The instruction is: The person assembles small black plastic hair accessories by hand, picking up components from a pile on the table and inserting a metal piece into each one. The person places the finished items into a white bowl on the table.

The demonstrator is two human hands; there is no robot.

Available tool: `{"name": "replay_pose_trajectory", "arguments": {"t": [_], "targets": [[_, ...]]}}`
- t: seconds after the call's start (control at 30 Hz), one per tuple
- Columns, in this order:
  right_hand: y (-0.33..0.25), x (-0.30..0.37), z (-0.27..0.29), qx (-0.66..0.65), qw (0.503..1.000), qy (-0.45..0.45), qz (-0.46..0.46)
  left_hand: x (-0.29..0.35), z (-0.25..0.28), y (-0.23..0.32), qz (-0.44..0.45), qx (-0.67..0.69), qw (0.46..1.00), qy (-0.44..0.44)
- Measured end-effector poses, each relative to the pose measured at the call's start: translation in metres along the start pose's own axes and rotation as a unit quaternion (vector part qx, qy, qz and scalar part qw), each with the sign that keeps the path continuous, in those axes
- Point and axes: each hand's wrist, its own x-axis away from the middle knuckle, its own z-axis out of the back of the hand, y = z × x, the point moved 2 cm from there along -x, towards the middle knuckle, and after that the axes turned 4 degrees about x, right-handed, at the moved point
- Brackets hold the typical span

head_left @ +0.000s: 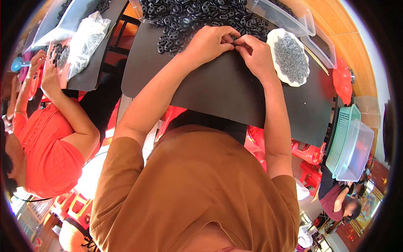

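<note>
Above the table's far half, my left hand and my right hand meet with fingertips pinched together. Between them is a small black plastic piece, mostly covered by the fingers. Just beyond lies a big heap of black oval plastic pieces, many with two holes. To the right of my right hand stands a pale, scallop-edged dish filled with small grey metal pieces, too fine to tell their exact kind.
Clear plastic bins line the table's far right. A red scalloped dish and a green basket are at the right. On the left, a person in red works beside a plastic bag at another table.
</note>
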Motion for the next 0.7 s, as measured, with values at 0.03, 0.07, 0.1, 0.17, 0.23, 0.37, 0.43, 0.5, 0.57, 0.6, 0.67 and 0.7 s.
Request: {"name": "replay_pose_trajectory", "arguments": {"t": [0.03, 0.07, 0.1, 0.17, 0.23, 0.37, 0.43, 0.5, 0.57, 0.6, 0.67, 0.7], "targets": [[-0.001, 0.000, 0.000, 0.006, 1.000, -0.005, -0.007, 0.000, 0.001, 0.001, -0.002, -0.003, 1.000, 0.000], [-0.003, 0.000, 0.001, 0.012, 1.000, -0.011, -0.013, 0.000, 0.001, 0.002, -0.003, -0.007, 1.000, -0.001], [-0.004, 0.000, 0.002, 0.019, 1.000, -0.015, -0.019, 0.000, 0.001, 0.001, 0.001, -0.009, 1.000, -0.003], [-0.002, 0.000, 0.002, 0.032, 0.999, -0.011, -0.016, 0.000, 0.002, 0.000, 0.010, -0.013, 1.000, -0.009], [0.002, 0.001, 0.001, 0.037, 0.999, -0.002, -0.008, 0.000, 0.004, 0.002, 0.010, -0.020, 1.000, -0.007], [0.008, 0.000, -0.004, 0.022, 1.000, 0.015, 0.001, -0.001, 0.006, -0.002, 0.014, -0.028, 1.000, -0.003], [0.008, 0.000, -0.005, 0.020, 1.000, 0.018, -0.004, -0.001, 0.006, -0.003, 0.013, -0.024, 1.000, -0.006], [0.008, 0.000, -0.005, 0.027, 0.999, 0.019, -0.008, -0.001, 0.006, -0.003, 0.012, -0.022, 1.000, -0.008], [0.006, -0.001, -0.005, 0.025, 0.999, 0.010, -0.023, -0.001, 0.007, -0.002, 0.012, -0.023, 1.000, -0.007], [0.006, -0.001, -0.005, 0.024, 0.999, 0.005, -0.030, -0.001, 0.007, -0.002, 0.015, -0.021, 1.000, -0.010], [0.003, -0.001, -0.004, 0.030, 0.999, 0.008, -0.028, -0.001, 0.007, -0.003, 0.021, -0.019, 0.999, -0.014], [0.002, -0.001, -0.004, 0.033, 0.999, 0.010, -0.027, -0.001, 0.007, -0.002, 0.019, -0.023, 0.999, -0.014]]}}
